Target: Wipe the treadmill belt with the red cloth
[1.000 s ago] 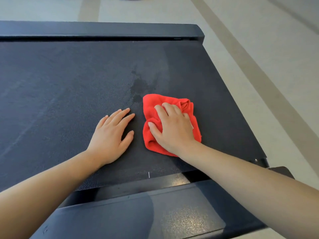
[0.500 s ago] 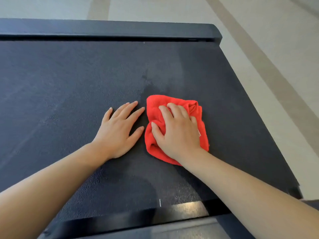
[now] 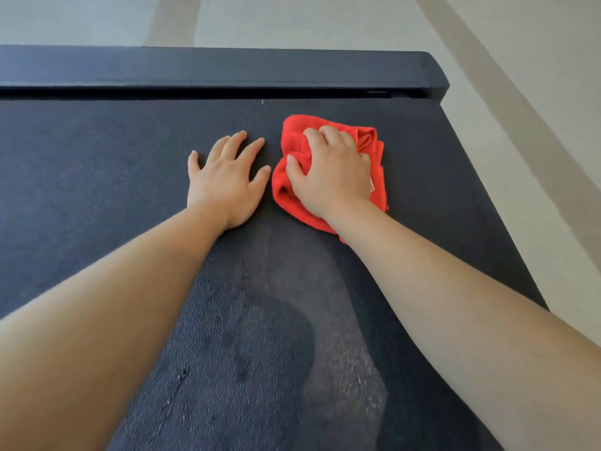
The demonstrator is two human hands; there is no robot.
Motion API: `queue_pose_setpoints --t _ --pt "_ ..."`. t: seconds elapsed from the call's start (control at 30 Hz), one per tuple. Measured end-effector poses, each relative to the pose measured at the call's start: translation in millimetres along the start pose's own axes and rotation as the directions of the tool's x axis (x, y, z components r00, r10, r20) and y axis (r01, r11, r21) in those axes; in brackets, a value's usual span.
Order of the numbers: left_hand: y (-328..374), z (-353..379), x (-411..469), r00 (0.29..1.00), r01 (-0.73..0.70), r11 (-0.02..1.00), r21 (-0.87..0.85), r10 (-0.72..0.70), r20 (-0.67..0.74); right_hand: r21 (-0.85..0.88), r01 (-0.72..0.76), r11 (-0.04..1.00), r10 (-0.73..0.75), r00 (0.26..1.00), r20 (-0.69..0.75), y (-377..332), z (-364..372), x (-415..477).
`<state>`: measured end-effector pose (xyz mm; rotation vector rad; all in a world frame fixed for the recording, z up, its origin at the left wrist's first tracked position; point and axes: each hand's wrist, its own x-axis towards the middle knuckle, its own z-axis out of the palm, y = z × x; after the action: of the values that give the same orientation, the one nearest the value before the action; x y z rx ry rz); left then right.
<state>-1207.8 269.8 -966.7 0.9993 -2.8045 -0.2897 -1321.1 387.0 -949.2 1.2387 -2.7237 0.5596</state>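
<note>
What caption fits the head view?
Right hand grips red cloth on treadmill belt; left hand rests flat beside it.

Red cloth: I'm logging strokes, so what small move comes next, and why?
Probably pull the red cloth back toward the body: the right hand grips it near the far end cover, and a darker patch lies nearer on the treadmill belt.

Perhaps a gym: treadmill belt (image 3: pixel 97 196), pale floor (image 3: pixel 325 21).

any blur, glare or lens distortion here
Head view: wide-angle lens swells both forearms near the bottom edge; a pale sheen and a darker patch lie on the treadmill belt between them; red cloth, left hand and right hand look slightly soft.
</note>
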Motion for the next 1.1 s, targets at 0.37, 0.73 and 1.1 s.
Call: queue_pose_setpoints --t 0.37,0.73,1.1 --pt "1.7 -2.8 0.2 1.000 0.016 1.000 0.004 -0.016 -0.025 0.028 0.078 0.997 -0.080 0.994 0.070 6.8 15.2 95.9" --pt "-4.8 -3.0 5.1 0.996 0.003 0.972 -0.235 -0.024 -0.088 -0.030 0.091 0.995 -0.090 0.995 0.036 9.5 0.3 21.9" --pt "-49.3 -27.3 -113.4 0.975 -0.213 0.974 -0.082 0.218 0.049 0.004 0.145 0.989 -0.145 0.988 0.050 -50.0 -22.6 -129.2"
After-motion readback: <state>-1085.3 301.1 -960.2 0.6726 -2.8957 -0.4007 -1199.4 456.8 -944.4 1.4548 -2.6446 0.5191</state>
